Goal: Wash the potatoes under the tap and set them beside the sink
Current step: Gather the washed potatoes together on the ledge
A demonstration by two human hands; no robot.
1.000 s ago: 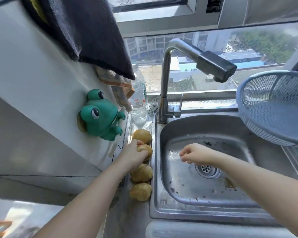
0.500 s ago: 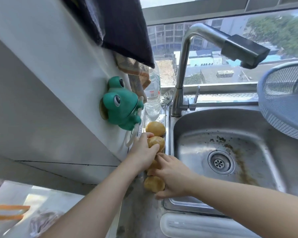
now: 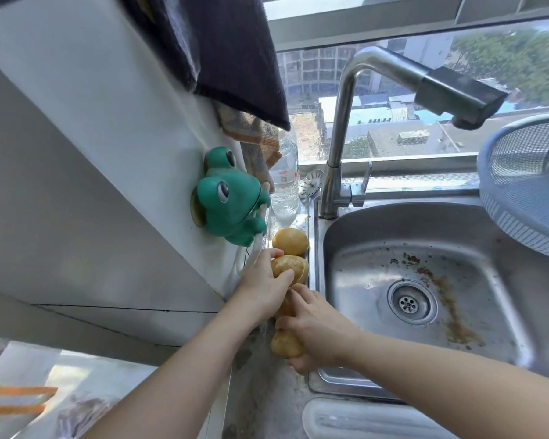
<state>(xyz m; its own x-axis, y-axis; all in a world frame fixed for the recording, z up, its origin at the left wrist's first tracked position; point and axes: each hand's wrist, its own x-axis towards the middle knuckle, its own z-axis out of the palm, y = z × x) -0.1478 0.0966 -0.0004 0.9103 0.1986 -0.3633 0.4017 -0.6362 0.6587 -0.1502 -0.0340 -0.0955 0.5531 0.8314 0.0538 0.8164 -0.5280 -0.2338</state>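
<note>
Here, smooth yellow potatoes (image 3: 290,240) lined beside sink (image 3: 358,248), left grip (image 3: 263,288) clasping one, right grip (image 3: 319,329) clasping another.

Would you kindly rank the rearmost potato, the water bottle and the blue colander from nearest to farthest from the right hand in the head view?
1. The rearmost potato, left of the sink, just beyond the right hand.
2. The water bottle, farther back behind that potato.
3. The blue colander, at the far right.
</note>
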